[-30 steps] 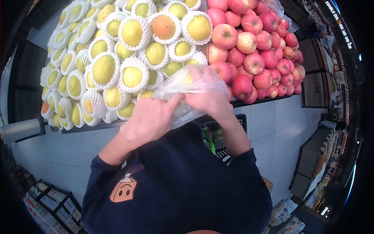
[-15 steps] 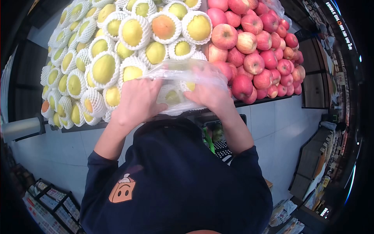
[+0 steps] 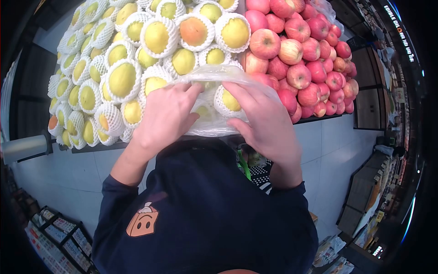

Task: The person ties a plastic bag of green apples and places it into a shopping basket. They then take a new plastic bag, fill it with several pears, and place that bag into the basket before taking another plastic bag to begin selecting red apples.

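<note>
A clear plastic bag (image 3: 207,124) lies spread at the front edge of the fruit display, its mouth parted. My left hand (image 3: 169,112) grips the bag's left side with curled fingers. On the opposite side, my right hand (image 3: 264,118) has its fingers stretched and its thumb apart, with the fingertips at the bag's mouth. Between the hands, a yellow fruit in a white foam net (image 3: 230,100) shows beside and partly through the film. More yellow-green fruits in foam nets (image 3: 122,79) are heaped behind and left of the bag.
Red apples (image 3: 299,75) are piled to the right, against the netted fruits. A roll of plastic bags (image 3: 25,148) sits at the display's left corner. Below my right arm is a basket with a green strap (image 3: 244,164). Shelving (image 3: 59,237) stands at lower left on the grey floor.
My right hand has shifted right and toward me, its fingers spreading from the bunched film. The bag's mouth is wider and the netted fruit shows more clearly. My left hand stays nearly in place.
</note>
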The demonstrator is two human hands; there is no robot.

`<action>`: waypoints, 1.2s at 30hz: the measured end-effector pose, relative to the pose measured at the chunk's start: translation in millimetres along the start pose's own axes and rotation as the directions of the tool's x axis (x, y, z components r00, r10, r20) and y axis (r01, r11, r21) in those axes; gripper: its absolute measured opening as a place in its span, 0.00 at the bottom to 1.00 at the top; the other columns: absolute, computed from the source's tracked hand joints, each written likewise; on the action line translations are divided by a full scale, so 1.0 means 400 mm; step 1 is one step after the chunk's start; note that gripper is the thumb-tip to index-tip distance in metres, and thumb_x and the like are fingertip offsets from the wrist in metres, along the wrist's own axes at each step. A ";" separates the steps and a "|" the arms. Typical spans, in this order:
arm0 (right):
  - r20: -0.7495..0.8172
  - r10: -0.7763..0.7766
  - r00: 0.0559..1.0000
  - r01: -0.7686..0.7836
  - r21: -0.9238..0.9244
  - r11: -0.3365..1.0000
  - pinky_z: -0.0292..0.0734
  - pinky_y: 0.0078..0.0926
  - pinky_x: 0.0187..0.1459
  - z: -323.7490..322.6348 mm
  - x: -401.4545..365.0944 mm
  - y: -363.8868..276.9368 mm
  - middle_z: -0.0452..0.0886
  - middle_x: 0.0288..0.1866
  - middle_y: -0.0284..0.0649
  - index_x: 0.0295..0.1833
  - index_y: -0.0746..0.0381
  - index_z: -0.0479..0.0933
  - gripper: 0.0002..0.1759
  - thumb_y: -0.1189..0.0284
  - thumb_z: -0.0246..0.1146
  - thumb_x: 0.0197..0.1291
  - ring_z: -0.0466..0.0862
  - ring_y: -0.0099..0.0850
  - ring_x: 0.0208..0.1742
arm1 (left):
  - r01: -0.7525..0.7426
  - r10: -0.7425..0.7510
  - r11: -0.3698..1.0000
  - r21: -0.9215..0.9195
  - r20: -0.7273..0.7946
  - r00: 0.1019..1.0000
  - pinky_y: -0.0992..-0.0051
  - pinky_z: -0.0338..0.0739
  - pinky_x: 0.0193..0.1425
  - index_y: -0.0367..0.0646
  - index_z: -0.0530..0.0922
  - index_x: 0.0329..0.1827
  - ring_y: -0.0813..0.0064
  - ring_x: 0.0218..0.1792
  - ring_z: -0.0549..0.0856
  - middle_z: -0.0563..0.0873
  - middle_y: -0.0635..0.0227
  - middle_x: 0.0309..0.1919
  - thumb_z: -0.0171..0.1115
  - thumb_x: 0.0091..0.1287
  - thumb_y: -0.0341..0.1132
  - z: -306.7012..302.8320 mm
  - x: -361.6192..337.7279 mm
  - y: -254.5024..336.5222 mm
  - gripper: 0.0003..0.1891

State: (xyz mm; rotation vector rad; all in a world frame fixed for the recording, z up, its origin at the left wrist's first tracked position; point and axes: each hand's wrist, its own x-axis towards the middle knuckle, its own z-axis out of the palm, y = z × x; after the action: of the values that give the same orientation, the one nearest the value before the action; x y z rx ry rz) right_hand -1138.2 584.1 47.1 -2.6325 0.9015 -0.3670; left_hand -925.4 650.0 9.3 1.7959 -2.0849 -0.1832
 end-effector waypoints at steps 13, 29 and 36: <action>-0.253 0.088 0.963 -0.009 0.298 0.954 0.80 0.30 0.39 0.082 -0.006 0.076 0.85 0.43 0.41 0.54 0.63 0.81 0.21 0.78 0.72 0.51 0.86 0.36 0.40 | -0.031 -0.194 0.911 -0.412 -0.493 0.848 0.71 0.78 0.41 0.40 0.81 0.48 0.69 0.41 0.83 0.84 0.62 0.46 0.72 0.52 0.22 0.017 -0.086 -0.083 0.19; -0.452 -0.086 0.888 0.371 0.592 0.716 0.79 0.25 0.29 0.252 -0.022 -0.054 0.86 0.28 0.41 0.40 0.65 0.83 0.09 0.84 0.69 0.52 0.85 0.32 0.25 | 0.404 -0.559 0.820 -0.406 -0.417 0.716 0.61 0.73 0.69 0.42 0.71 0.68 0.55 0.64 0.78 0.77 0.53 0.63 0.74 0.46 0.28 -0.023 -0.146 -0.242 0.40; -0.311 0.177 0.934 0.182 0.839 0.513 0.79 0.21 0.34 0.251 -0.042 -0.063 0.82 0.49 0.44 0.58 0.65 0.78 0.26 0.81 0.72 0.50 0.84 0.25 0.32 | -0.234 -0.534 -0.306 -0.923 -0.037 0.845 0.64 0.85 0.50 0.33 0.62 0.74 0.58 0.60 0.83 0.79 0.49 0.62 0.54 0.68 0.60 0.036 -0.233 -0.147 0.42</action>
State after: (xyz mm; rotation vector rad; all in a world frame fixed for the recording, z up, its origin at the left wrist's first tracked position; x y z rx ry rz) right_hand -1102.8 636.1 -37.0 -1.6193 0.5575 -1.0321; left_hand -866.0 728.4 -42.5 0.6719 -0.4568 -1.0764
